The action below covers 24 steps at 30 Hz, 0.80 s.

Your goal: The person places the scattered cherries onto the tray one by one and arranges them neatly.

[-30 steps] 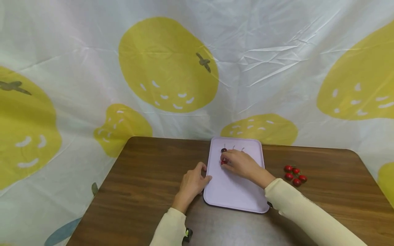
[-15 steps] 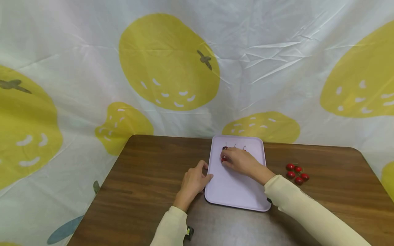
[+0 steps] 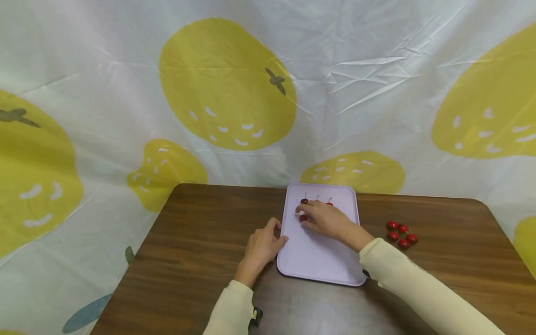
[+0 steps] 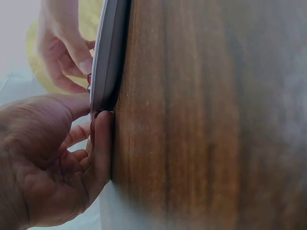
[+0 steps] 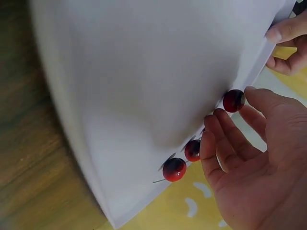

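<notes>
A pale lilac tray (image 3: 320, 265) lies on the table. My left hand (image 3: 261, 244) pinches its left edge, thumb on the rim and a finger beneath it in the left wrist view. Over the tray's upper part is my right hand (image 3: 328, 221), fingers loosely bent and spread around a red cherry (image 5: 233, 101). The thumb tip is right at that cherry, while the other fingertips stand apart from it. Beyond the hand, a row of cherries with stems runs along the tray's far end, including a dark one (image 3: 304, 201) and a red one (image 5: 174, 169); the hand partly covers the row.
Several red cherries (image 3: 392, 236) with stems lie in a cluster on the brown wooden table (image 3: 444, 242), right of the tray. A white cloth (image 3: 347, 116) printed with yellow fruit hangs behind the table's far edge.
My right hand's fingers have spread away from the cherry that they held, and it rests on the tray. My left hand keeps its place at the tray's edge.
</notes>
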Each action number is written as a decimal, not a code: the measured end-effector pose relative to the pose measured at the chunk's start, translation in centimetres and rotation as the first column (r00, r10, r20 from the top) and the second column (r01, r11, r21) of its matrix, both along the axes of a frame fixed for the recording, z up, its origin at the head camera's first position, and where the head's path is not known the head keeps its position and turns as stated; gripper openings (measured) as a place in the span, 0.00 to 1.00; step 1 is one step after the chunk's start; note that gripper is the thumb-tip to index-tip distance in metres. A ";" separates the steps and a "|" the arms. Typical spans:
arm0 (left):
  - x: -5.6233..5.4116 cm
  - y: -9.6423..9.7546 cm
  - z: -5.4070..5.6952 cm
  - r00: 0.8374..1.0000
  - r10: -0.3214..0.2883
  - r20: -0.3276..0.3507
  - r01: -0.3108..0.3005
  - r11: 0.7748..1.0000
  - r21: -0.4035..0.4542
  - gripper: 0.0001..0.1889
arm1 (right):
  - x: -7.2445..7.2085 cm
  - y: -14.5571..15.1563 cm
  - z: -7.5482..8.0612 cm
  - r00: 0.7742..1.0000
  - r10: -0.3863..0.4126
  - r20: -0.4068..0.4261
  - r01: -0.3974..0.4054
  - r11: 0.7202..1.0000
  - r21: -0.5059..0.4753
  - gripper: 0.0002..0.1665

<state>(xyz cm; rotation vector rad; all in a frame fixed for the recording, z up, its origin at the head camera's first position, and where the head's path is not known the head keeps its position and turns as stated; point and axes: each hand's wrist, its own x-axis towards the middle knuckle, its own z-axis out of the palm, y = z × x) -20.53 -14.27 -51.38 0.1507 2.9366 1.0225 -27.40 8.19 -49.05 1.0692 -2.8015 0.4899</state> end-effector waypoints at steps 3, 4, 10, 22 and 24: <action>0.0 0.1 -0.1 1.000 -0.003 0.000 0.003 1.000 -0.001 0.16 | 0.6 0.4 0.1 1.000 -0.022 0.004 0.022 1.000 0.019 0.23; 0.0 0.1 -0.1 1.000 -0.005 0.001 0.005 1.000 -0.002 0.16 | 0.8 0.6 0.2 1.000 -0.029 0.001 0.029 0.999 0.029 0.24; 0.1 0.1 -0.3 1.000 0.006 -0.006 -0.006 1.000 -0.014 0.16 | 2.3 2.3 0.7 0.998 -0.035 -0.044 0.037 0.999 0.040 0.32; 0.0 0.0 0.0 1.000 0.006 0.012 -0.006 1.000 -0.009 0.17 | 4.5 9.2 0.9 0.977 -0.097 -0.189 0.086 0.994 -0.065 0.15; -0.1 0.0 0.0 1.000 0.001 0.012 -0.001 1.000 -0.009 0.17 | 4.9 10.6 0.8 0.968 -0.121 -0.219 0.103 0.990 -0.093 0.15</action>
